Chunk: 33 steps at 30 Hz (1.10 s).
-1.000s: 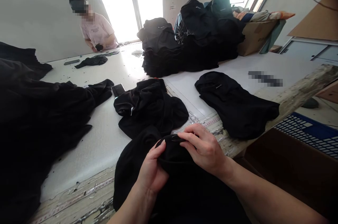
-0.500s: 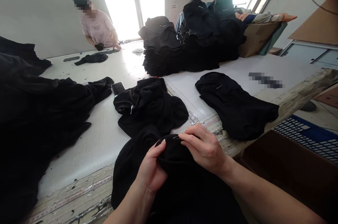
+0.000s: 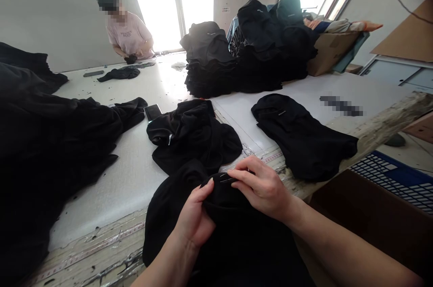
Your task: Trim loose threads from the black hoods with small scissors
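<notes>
A black garment hangs over the table's near edge. My left hand is closed on its folded rim, thumb on top. At the right end of that rim my right hand makes a pinch; a thin pale line, thread or needle, shows between the hands, too small to tell which. Whether the right fingertips hold it or the cloth is unclear. Just beyond lies a crumpled black garment. To its right rests a flat black garment with a small light mark.
A large black cloth heap covers the left side. A phone lies on the white table. Behind are black garment stacks and a cardboard box. A person stands across the table; a blue crate is at right.
The view has shifted slightly. The pale line between my hands looks longer and straighter. Across the table, the person's hands have drawn in toward the body.
</notes>
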Each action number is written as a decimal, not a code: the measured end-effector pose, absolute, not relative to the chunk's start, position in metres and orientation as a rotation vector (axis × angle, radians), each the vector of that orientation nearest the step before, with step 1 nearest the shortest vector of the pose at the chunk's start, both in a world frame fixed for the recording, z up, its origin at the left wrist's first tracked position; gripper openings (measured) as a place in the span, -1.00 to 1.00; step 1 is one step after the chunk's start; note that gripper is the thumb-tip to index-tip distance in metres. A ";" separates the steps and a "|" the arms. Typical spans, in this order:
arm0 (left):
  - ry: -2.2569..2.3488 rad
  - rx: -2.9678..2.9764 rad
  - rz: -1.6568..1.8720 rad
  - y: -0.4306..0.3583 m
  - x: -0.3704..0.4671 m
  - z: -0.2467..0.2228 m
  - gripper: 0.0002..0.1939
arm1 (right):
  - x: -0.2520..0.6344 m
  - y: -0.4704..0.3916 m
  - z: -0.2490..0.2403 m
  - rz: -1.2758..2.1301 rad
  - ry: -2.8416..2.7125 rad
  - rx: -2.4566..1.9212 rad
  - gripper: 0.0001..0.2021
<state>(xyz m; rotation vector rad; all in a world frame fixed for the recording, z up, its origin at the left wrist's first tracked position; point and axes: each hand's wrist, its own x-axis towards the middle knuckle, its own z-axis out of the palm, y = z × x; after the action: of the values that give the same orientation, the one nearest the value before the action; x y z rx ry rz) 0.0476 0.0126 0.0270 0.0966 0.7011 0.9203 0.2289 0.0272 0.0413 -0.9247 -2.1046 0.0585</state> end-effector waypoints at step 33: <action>0.677 0.110 0.883 0.008 0.047 0.032 -0.76 | 0.224 0.029 0.073 0.521 -1.717 -1.053 -0.82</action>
<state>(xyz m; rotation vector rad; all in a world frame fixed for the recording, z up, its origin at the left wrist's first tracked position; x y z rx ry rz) 0.0469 0.0080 0.0322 0.1098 0.6773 0.8827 0.2241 0.0286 0.0731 -1.0531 -1.7167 0.5210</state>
